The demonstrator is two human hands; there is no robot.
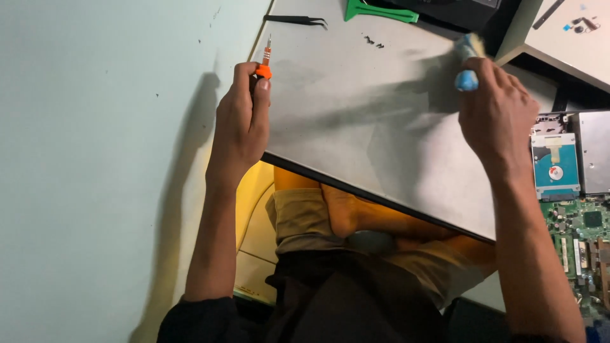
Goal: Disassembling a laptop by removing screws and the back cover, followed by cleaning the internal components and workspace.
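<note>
View from above, looking down a person's two bare forearms at a grey panel [356, 121] that fills the middle of the frame, tilted across the person's lap; their knees and a bare foot show beneath its lower edge. The left hand [241, 124], left of centre, is closed around the panel's left edge, and its grip also pins a small screwdriver [265, 62] with an orange collar, the tip pointing toward the top of the frame. The right hand [499, 114], at upper right, is closed around a blue-handled brush [467, 63]; the bristles are blurred, so I cannot tell whether they touch the panel. Near the top edge lie black tweezers [297, 20], a green pry tool [380, 11], and a few tiny dark screws [373, 42] loose on the panel's upper part. At the right edge sits an opened laptop [581, 222] with a green circuit board and a drive [555, 166] bearing a blue label; a pale bench [95, 159] fills the left of the frame. Judged risks: the panel is slanted, so the loose screws could slide or be swept off by the brush; the left hand does double duty, so the screwdriver could slip free or scratch the panel.
</note>
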